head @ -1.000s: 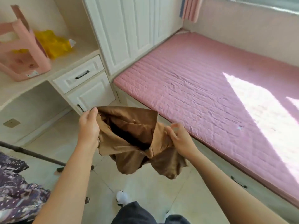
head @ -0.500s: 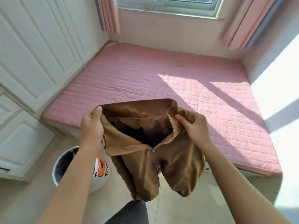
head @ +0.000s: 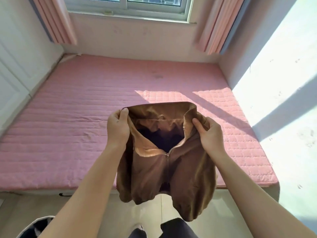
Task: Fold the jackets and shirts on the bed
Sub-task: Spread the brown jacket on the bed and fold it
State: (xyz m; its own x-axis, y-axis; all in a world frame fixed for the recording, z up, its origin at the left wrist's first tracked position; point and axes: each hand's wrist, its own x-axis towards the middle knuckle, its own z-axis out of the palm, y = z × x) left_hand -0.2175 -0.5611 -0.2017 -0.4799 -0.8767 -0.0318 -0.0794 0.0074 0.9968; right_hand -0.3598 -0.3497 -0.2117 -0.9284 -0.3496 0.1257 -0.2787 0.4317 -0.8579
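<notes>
I hold a brown zip-up jacket (head: 164, 170) in the air by its collar, over the near edge of the pink quilted bed (head: 72, 117). My left hand (head: 117, 128) grips the left side of the collar, thumb on top. My right hand (head: 210, 133) pinches the right side of the collar beside the zip. The zip is part open at the top and shows a dark lining. The jacket's body and sleeves hang down bunched in front of my legs.
A window (head: 127, 4) with pink curtains (head: 56, 21) stands behind the bed. White wardrobe doors (head: 12, 69) line the left side, a sunlit wall (head: 283, 83) the right. A round bin's rim (head: 36, 224) shows at the bottom left on the tiled floor.
I have turned right from the desk and drawers to face the bed squarely. Both hands kept their grip on the collar, and the jacket now hangs over the bed's front edge.
</notes>
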